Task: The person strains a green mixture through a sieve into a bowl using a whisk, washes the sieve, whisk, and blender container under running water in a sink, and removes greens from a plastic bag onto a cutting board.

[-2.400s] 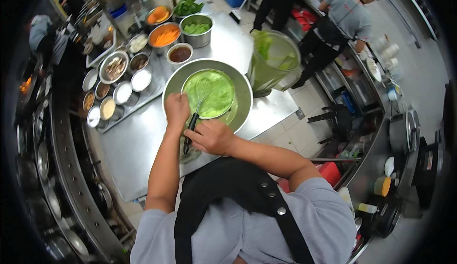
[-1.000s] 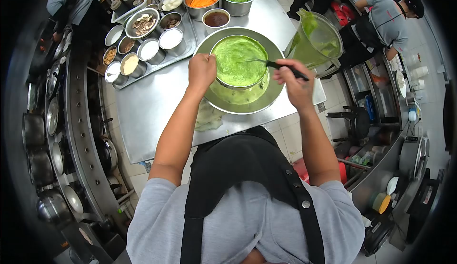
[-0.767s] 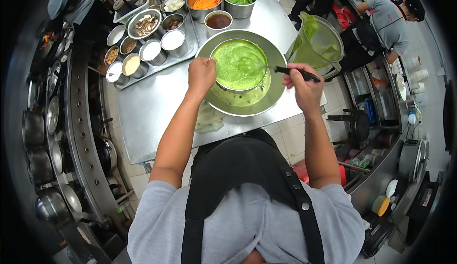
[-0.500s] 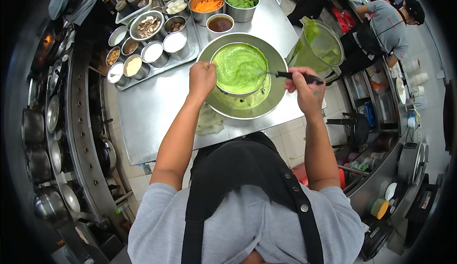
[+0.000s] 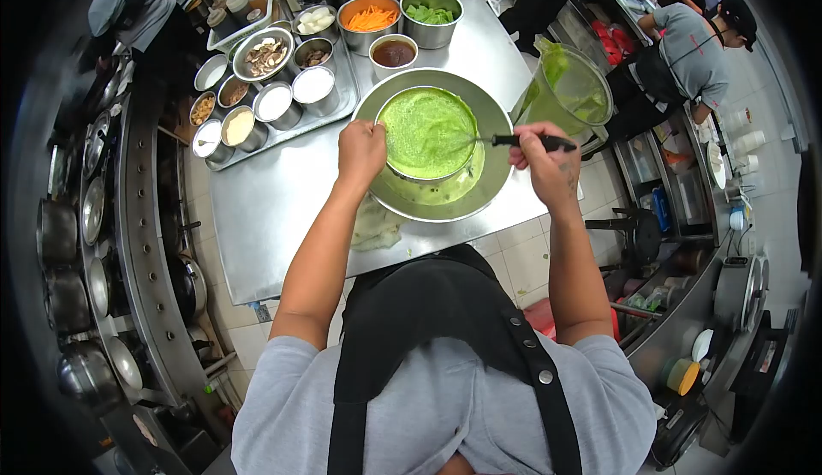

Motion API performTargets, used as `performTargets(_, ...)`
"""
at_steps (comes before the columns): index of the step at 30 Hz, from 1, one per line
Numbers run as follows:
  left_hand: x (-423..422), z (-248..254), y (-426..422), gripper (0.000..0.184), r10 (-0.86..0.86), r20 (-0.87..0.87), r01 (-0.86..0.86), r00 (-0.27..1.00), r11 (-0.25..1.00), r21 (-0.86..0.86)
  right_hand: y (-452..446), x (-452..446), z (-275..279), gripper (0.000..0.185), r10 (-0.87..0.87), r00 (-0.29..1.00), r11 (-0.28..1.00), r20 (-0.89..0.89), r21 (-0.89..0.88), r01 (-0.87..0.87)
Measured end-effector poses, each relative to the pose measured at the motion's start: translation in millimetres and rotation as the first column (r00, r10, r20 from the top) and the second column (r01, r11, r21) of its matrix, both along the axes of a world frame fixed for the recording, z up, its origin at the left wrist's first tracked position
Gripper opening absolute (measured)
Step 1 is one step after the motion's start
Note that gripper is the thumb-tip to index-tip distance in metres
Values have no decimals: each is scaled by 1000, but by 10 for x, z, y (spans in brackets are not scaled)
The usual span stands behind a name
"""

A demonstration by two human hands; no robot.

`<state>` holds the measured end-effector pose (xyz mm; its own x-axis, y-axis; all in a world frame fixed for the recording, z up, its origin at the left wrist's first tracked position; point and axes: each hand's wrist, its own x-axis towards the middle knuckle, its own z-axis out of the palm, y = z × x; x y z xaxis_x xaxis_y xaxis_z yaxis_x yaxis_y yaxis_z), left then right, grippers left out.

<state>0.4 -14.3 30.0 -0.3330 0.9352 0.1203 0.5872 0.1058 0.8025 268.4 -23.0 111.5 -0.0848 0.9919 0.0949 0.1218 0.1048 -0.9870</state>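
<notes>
My left hand point(image 5: 363, 151) is closed on the left rim of a round metal-rimmed strainer point(image 5: 383, 115) full of thick green puree point(image 5: 425, 128). The strainer sits inside a wide steel bowl point(image 5: 494, 107), where thinner green liquid point(image 5: 432, 191) lies around and below it. In my right hand point(image 5: 545, 160), fingers wrapped, is a black-handled metal utensil point(image 5: 505, 141). Its thin shaft reaches left into the puree, which hides its head. Just right of the bowl stands a clear blender jug point(image 5: 586, 89) smeared with green.
Behind the bowl are a cup of brown sauce point(image 5: 394, 53) and pots of carrot strips point(image 5: 370, 19) and greens point(image 5: 431, 14). A tray point(image 5: 282, 135) of ingredient tins stands left. A wet cloth point(image 5: 375, 225) lies at the steel table's point(image 5: 274, 218) front edge. Co-workers point(image 5: 689, 55) stand beyond.
The utensil has moved slightly left and down within the puree, and its blur has lessened. My left hand still grips the strainer. The whole view has shifted slightly.
</notes>
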Motion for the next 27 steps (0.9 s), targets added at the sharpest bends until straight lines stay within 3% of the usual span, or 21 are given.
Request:
performTargets(1, -1, -14, -8, 35, -3, 1, 3, 1000, 1000, 4, 30, -4, -3, 15, -62, 998, 998, -8, 1, 62)
performTargets(3, 21, 4, -12, 35, -16, 4, 16, 1000, 1000, 6, 24, -111, -36, 13, 74, 996, 996, -56, 56, -71)
performTargets(5, 18, 38, -4, 35, -18, 13, 18, 1000, 1000, 0, -36, -68, -26, 13, 119, 992, 991, 50, 46, -122)
performTargets(8, -5, 15, -23, 35, -6, 33, 7, 999, 1000, -6, 27, 37, -2, 12, -26, 1000, 999, 11, 36, 25)
performTargets(12, 37, 8, 0, 35, -3, 62, 2, 998, 1000, 16, -15, -143, -6, 12, 126, 990, 988, 67, 84, -132)
performTargets(16, -15, -1, 7, 36, -15, 5, 15, 1000, 998, 54, 17, 67, 36, 14, 22, 998, 998, 51, 61, -25)
performTargets(20, 41, 123, 14, 35, -29, 35, 29, 999, 999, -17, 7, -199, 2, 13, 123, 992, 990, 34, 72, -125)
performTargets(23, -24, 30, 50, 35, -33, -40, 36, 999, 995, 96, -21, 22, 59, 13, 83, 993, 994, 83, 67, -89)
performTargets(25, -21, 96, 82, 35, -38, 0, 38, 999, 998, 56, 44, 10, 101, 13, -47, 999, 999, -5, 22, 48)
performTargets(27, 11, 127, 113, 36, -52, 32, 50, 998, 998, 40, 88, -136, 47, 13, 37, 997, 993, -61, 110, -30)
